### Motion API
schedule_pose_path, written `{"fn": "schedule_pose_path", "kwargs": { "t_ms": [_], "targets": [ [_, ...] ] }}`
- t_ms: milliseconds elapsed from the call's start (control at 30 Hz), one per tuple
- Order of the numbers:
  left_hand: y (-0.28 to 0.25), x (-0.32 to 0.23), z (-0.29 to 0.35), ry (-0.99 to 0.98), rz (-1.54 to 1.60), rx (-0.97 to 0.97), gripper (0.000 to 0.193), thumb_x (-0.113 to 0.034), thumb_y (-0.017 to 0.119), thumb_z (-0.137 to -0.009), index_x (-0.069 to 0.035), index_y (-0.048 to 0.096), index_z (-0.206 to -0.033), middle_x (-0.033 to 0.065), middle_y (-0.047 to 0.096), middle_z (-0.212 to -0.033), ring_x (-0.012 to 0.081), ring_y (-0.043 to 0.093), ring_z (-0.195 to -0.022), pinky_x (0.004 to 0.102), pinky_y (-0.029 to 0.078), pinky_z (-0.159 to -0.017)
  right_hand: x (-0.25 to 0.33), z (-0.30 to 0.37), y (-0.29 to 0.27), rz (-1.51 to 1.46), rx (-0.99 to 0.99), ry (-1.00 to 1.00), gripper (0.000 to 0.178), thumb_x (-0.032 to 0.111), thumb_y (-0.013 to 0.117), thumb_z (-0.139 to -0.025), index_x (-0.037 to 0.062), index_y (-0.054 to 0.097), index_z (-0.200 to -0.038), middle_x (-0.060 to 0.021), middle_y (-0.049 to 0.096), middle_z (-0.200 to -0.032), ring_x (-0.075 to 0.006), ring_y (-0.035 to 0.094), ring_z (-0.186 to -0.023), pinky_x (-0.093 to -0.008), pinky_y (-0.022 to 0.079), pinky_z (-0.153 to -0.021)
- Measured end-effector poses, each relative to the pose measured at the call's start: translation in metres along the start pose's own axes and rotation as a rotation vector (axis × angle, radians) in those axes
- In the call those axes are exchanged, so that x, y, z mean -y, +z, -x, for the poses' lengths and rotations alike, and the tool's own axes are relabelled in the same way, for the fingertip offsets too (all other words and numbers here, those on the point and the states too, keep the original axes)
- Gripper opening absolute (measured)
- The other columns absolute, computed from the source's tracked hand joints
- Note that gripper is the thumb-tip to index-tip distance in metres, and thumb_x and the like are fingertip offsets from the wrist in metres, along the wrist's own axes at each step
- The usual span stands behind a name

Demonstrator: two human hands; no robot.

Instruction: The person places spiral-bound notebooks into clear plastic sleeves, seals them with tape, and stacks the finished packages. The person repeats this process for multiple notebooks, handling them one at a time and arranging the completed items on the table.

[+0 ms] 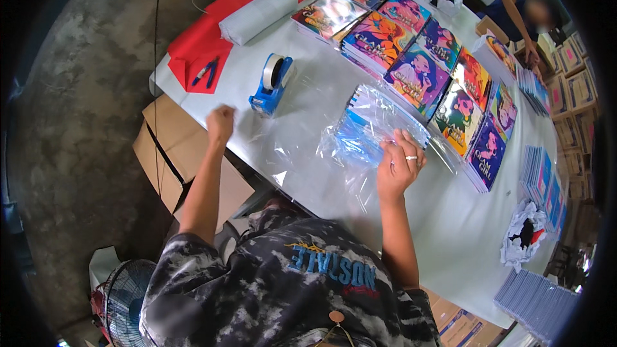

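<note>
My right hand (400, 164) rests with curled fingers on the near right corner of a clear plastic bag (360, 177). Inside the bag lies a bundle of blue and white notebooks (366, 125); glare on the film hides their covers. My left hand (220, 123) hovers at the left table edge, fingers closed in a pinch. Whatever it may hold is too small to make out. Between the hands, a little farther off, stands a blue tape dispenser (272, 87) with a roll of clear tape.
Stacks of colourful illustrated notebooks (418, 77) cover the far right table. A white roll (257, 16) and pens (204, 73) lie on red sheeting (186, 45). Blue notebooks (543, 177) stand at right. Below left are a carton (173, 135) and fan (128, 305). Another person (508, 16) works far right.
</note>
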State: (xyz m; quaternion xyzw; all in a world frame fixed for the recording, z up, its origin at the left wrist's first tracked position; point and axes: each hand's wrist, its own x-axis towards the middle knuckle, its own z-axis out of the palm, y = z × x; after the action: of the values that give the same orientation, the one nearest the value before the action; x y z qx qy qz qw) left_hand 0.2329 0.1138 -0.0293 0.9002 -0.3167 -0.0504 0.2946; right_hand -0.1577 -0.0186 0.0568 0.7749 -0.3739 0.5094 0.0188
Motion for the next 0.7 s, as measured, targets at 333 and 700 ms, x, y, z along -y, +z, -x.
{"fn": "schedule_pose_path", "kwargs": {
  "t_ms": [333,700],
  "targets": [
    [-0.006,-0.273,0.145,-0.066,0.914,0.775,0.041,-0.034,0.064,-0.085,-0.004,0.059,-0.059,0.0027,0.055,-0.052,0.0055,0.043,-0.039,0.02,0.032,-0.037,0.002,-0.001,-0.016,0.004,0.055,0.016,0.016,0.003,0.069,-0.07,0.0166,0.063,-0.075,0.002,0.066,-0.096,-0.0155,0.06,-0.098,-0.0307,0.036,-0.083],
    [0.057,-0.228,0.132,0.067,0.392,0.623,0.046,-0.038,0.072,-0.078,0.0,0.059,-0.056,0.0053,0.054,-0.049,0.0121,0.047,-0.041,0.0298,0.037,-0.04,0.012,-0.021,-0.028,0.176,0.368,0.027,0.049,0.007,0.064,-0.072,0.0218,0.06,-0.118,-0.0005,0.053,-0.106,-0.0196,0.047,-0.096,-0.0364,0.034,-0.08]
  ]
}}
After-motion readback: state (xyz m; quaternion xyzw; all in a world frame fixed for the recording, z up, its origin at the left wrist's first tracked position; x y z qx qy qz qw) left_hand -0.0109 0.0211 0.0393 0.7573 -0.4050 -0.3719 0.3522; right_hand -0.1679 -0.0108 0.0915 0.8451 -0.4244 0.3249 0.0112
